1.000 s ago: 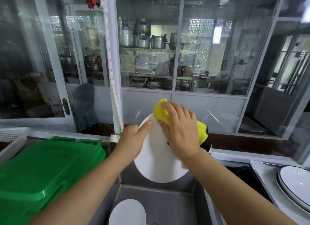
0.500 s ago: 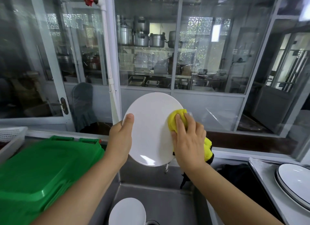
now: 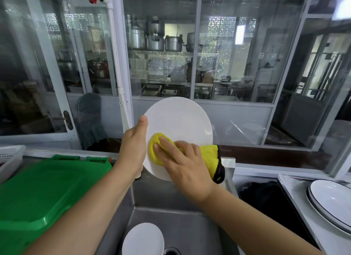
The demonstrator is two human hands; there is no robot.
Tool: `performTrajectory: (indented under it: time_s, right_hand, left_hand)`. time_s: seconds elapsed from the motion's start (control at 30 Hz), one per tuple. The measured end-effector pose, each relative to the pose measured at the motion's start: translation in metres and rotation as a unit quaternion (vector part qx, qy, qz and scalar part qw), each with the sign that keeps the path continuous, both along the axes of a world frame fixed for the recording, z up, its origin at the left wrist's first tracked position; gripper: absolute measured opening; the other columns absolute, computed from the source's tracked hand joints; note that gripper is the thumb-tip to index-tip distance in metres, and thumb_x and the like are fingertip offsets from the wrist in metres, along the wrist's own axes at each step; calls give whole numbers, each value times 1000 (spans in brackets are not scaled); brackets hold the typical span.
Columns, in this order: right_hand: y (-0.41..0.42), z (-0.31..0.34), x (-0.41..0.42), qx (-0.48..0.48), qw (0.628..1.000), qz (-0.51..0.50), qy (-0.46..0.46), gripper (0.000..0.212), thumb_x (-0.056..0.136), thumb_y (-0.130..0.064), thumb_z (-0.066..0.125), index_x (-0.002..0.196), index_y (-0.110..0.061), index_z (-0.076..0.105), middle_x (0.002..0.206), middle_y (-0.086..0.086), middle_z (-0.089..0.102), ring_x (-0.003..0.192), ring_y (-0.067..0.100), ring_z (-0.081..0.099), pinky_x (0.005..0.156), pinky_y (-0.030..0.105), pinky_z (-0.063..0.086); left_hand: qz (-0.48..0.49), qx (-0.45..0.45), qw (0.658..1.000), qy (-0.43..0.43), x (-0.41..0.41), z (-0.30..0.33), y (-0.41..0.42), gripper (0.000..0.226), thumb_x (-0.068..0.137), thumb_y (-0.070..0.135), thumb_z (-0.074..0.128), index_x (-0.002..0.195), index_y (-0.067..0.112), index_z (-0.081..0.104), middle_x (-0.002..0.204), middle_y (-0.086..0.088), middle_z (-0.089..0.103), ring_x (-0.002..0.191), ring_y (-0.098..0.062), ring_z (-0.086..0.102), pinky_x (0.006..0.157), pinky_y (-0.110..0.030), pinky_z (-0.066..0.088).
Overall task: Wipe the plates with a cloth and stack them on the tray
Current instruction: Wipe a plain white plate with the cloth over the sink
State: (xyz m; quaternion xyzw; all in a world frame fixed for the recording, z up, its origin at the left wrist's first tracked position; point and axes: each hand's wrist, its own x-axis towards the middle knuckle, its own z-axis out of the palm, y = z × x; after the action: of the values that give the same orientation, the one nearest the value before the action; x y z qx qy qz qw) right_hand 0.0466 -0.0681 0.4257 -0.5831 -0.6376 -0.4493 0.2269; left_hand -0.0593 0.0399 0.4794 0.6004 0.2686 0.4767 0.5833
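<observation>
Currently the plate (image 3: 178, 125) is held on edge above the sink (image 3: 190, 226), tilted toward the camera. The left hand (image 3: 133, 150) grips its left rim, thumb on the face and fingers hidden behind; the right hand (image 3: 188, 169) presses the cloth (image 3: 157, 148) flat against the lower face with nearly straight fingers. Main risk — a one-sided grip on a possibly wet rim: firm wiping pressure could pivot or slip the plate, dropping it onto the second plate (image 3: 143, 239) in the sink and chipping both. The stack (image 3: 334, 199) lies well apart at right on the table — the transfer needs a secure hold.
</observation>
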Motion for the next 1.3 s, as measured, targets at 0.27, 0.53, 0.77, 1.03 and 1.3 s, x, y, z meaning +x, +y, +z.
performTrajectory:
  time_s: [0.27,0.53,0.77,1.03,1.3]
  right_hand:
    - [-22,16,56,25,996,-88,16,54,78,-9,70,131,-14,56,140,-1,37,99,31,42,75,42,42]
    - [6,41,29,57,993,-86,59,47,87,-16,60,134,-15,54,143,4,47,103,31,43,81,41,33]
    - [12,-1,-22,21,996,-35,85,50,87,-21,57,136,-16,48,142,4,46,98,30,49,76,40,41]
    - [-17,-29,0,29,998,-12,47,43,84,-15,59,127,-21,57,138,-4,51,100,25,51,78,38,39]
    - [-31,4,55,53,978,-118,163,45,82,-11,62,126,-8,60,131,13,55,96,38,46,80,47,44]
  left_hand:
    - [-17,36,996,75,-8,-3,1,64,88,64,41,74,6,66,64,-3,68,62,-18,65,57,-27,50]
    - [-25,16,996,84,9,-9,-12,56,91,62,40,76,18,71,77,-4,74,81,-26,69,75,-39,54]
    - [-6,-59,997,-39,17,0,-4,47,93,53,48,77,15,69,67,2,73,63,-12,70,53,-24,53]
    - [6,-52,997,-51,5,0,3,43,93,56,46,72,28,72,76,10,74,68,-9,71,59,-27,54]
    - [0,-16,1000,11,-8,-1,0,48,92,56,45,71,22,70,69,10,73,60,-7,68,49,-20,51]
